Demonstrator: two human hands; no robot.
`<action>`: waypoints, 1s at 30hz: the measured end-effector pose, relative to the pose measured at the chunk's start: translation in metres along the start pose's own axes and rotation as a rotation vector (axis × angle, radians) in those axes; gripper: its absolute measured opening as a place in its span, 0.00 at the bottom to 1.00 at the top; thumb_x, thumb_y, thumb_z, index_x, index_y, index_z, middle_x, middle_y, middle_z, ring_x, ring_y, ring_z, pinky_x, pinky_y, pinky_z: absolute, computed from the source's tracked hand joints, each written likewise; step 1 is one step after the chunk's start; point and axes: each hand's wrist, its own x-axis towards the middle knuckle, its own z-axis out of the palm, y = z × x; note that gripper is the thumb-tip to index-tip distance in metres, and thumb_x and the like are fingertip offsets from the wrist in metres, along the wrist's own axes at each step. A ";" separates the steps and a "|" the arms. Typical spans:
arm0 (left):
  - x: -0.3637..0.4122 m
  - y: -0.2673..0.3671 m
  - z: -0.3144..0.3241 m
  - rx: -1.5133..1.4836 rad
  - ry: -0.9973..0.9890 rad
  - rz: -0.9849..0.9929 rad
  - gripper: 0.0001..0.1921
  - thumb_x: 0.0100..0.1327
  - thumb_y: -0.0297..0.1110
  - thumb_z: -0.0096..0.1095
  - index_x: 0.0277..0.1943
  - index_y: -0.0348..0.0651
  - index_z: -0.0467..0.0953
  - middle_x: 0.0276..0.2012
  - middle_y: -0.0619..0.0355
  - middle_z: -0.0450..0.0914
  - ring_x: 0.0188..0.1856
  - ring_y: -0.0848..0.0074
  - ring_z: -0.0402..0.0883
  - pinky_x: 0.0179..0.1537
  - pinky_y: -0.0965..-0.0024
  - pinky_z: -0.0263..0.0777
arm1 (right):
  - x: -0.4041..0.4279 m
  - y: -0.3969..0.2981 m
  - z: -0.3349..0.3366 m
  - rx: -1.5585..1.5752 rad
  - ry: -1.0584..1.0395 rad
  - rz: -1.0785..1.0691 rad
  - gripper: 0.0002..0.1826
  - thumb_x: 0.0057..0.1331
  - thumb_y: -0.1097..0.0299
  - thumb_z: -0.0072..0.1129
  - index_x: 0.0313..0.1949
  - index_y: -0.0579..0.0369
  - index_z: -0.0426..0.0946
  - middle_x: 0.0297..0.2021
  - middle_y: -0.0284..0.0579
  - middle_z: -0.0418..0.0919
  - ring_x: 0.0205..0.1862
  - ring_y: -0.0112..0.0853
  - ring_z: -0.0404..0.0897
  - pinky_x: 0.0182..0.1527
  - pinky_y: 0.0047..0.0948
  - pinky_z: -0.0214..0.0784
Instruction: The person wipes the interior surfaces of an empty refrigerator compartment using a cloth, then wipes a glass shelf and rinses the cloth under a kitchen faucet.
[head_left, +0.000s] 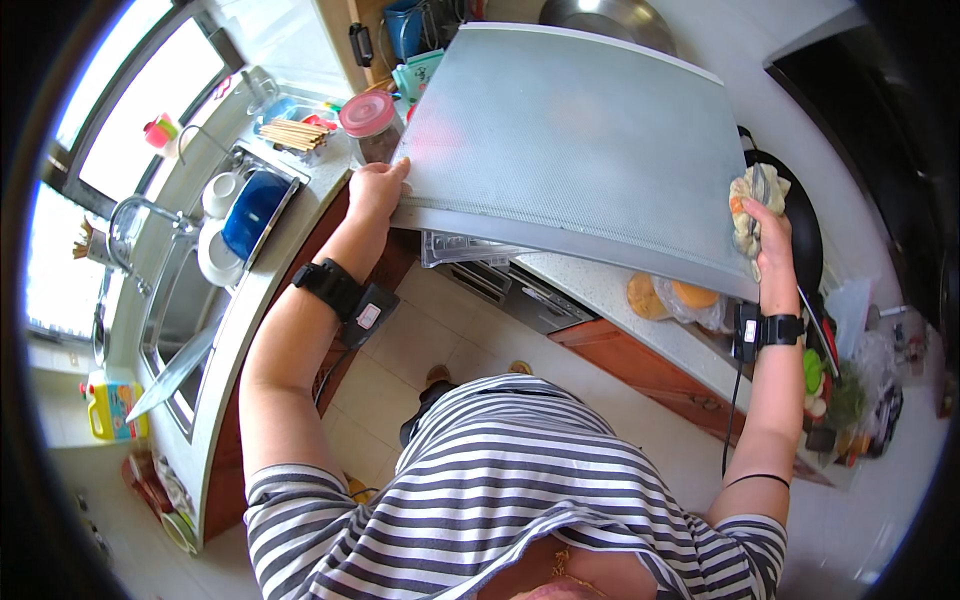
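Note:
A large frosted glass shelf (577, 142) with pale plastic trim along its front and back edges is held up before me, above the worktop and floor. My left hand (375, 191) grips its near left corner, thumb on top. At the right edge, my right hand (772, 229) clasps a crumpled, patterned cloth (754, 199) against the glass. Whether those fingers also hold the shelf's underside is hidden. Below the shelf's front trim, part of a clear plastic tray (465, 249) shows. Straps with small devices are on both my forearms.
A jar with a pink lid (367, 116) stands close to the shelf's left edge. On the left, bowls (220, 251) sit by the sink (169, 315), where a clear glass sheet (176, 371) leans. A black wok (799, 217) and bagged food (686, 296) lie to the right.

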 end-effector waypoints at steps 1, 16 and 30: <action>-0.002 -0.001 0.001 0.026 0.002 -0.012 0.16 0.52 0.40 0.60 0.30 0.31 0.76 0.23 0.54 0.77 0.23 0.75 0.74 0.27 0.72 0.68 | 0.005 0.005 -0.002 -0.021 0.003 0.014 0.17 0.48 0.76 0.59 0.39 0.63 0.72 0.34 0.40 0.76 0.33 0.26 0.75 0.37 0.22 0.66; -0.003 0.001 0.022 0.121 -0.027 -0.079 0.16 0.53 0.41 0.58 0.27 0.32 0.74 0.22 0.54 0.76 0.21 0.73 0.74 0.26 0.69 0.67 | 0.060 0.026 0.002 -0.188 -0.055 0.008 0.19 0.48 0.76 0.58 0.41 0.63 0.71 0.36 0.41 0.75 0.35 0.26 0.75 0.38 0.22 0.66; 0.000 0.004 0.007 0.253 -0.264 -0.107 0.14 0.57 0.42 0.55 0.32 0.37 0.72 0.23 0.62 0.73 0.22 0.82 0.69 0.23 0.76 0.62 | 0.063 0.040 -0.001 -0.421 -0.055 -0.104 0.22 0.44 0.69 0.62 0.40 0.63 0.71 0.36 0.42 0.75 0.36 0.28 0.74 0.41 0.24 0.64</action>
